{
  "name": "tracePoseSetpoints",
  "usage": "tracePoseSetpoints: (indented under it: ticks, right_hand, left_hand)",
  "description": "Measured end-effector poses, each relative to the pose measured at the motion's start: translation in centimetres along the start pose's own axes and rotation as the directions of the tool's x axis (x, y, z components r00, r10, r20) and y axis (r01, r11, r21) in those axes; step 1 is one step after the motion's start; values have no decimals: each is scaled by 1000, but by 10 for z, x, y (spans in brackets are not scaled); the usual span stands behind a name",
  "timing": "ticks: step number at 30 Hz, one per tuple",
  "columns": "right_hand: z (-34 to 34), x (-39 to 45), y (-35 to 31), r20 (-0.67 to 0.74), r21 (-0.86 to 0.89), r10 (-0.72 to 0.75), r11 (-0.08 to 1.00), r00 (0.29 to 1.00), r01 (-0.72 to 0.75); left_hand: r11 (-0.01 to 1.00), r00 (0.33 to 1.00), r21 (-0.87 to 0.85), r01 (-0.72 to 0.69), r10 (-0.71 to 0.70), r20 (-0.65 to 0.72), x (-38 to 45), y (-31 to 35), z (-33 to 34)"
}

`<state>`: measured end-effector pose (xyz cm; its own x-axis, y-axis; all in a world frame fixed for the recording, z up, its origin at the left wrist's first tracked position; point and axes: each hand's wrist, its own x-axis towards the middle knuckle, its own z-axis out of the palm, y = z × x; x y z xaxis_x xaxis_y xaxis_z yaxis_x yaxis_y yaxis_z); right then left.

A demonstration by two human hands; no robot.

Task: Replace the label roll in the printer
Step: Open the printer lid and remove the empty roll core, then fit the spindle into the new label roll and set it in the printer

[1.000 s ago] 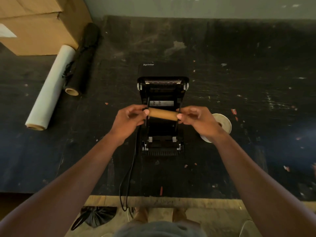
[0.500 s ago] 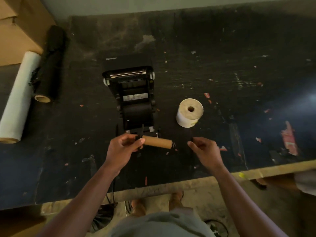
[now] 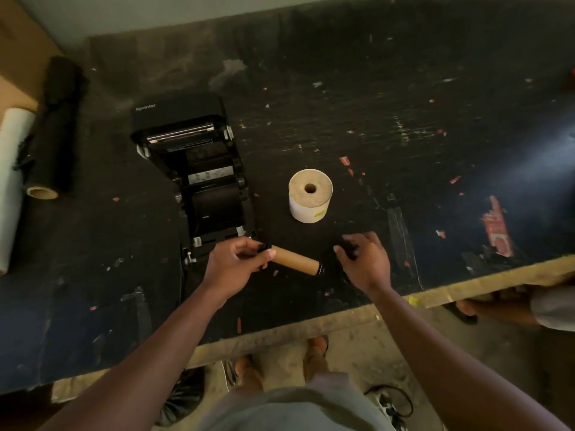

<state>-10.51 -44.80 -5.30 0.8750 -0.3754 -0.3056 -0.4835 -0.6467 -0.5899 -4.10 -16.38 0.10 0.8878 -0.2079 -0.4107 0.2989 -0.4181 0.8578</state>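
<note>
The black label printer (image 3: 199, 169) stands open on the dark table (image 3: 404, 119), its roll bay empty. A full white label roll (image 3: 310, 195) stands on end just right of it. My left hand (image 3: 236, 265) grips the left end of a brown empty cardboard core (image 3: 295, 261) in front of the printer; a black spindle tip shows at the core's right end. My right hand (image 3: 367, 265) is a short way right of the core, apart from it, fingers curled around what looks like a small black piece (image 3: 347, 248).
A black film roll (image 3: 57, 129) and a white roll (image 3: 12, 169) lie at the far left beside a cardboard box (image 3: 15, 57). The printer's cable hangs over the table's front edge (image 3: 311, 334). Another person's foot (image 3: 466, 309) is at the lower right.
I lifted the core out of the printer and brought it toward me. My right hand has let go of its right end and moved away to the right.
</note>
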Motion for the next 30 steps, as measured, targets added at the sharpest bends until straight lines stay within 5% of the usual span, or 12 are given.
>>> tracePoseSetpoints:
  ticks: [2, 4, 7, 14, 19, 27, 30]
  right_hand:
    - [-1, -13, -9, 267, 523, 84, 824, 960, -218]
    - [4, -30, -8, 466, 693, -40, 637, 884, -337]
    - [6, -47, 6, 446, 758, -113, 575, 888, -308]
    - [-37, -63, 60, 271, 827, 128, 477, 954, -299]
    - [-58, -69, 69, 203, 850, 250, 435, 947, -297]
    - [-47, -65, 51, 176, 873, 238, 410, 955, -263]
    - [-39, -65, 53, 178, 887, 246, 379, 953, -263]
  left_hand:
    - [1000, 1000, 9, 0, 0, 8, 3, 1, 8]
    - [1000, 999, 20, 12, -13, 31, 6, 2, 17]
    - [998, 994, 48, 39, -44, 104, 10, 3, 27]
    - [982, 997, 182, 48, -59, 54, 44, 23, 12]
    - [830, 974, 554, -71, -62, 217, 65, 38, 38]
    - [710, 955, 703, -47, -174, 239, 83, 31, 78]
    - [646, 982, 755, -108, -51, 183, 81, 35, 81]
